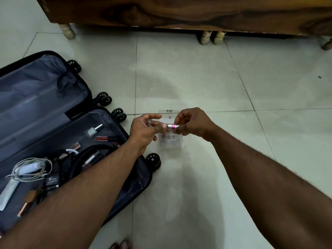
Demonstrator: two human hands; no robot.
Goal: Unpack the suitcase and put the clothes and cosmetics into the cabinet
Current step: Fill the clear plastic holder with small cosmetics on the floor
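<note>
Your right hand (190,124) pinches the pink lipstick (172,125) by one end, while your left hand (145,131) grips a small cap (149,122). Both hover above a clear organiser (170,139) on the pale tiled floor (233,83), open suitcase (53,133) alongside.

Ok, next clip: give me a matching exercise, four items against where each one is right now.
Items:
1. pink-banded tube
2. clear organizer
3. red lip gloss
4. white cable

Places:
A. on the floor tiles under the hands
B. near end of the suitcase half
C. pinched between both hands
D. suitcase half, near its wheels

Pairs: 1-C, 2-A, 3-D, 4-B
</note>
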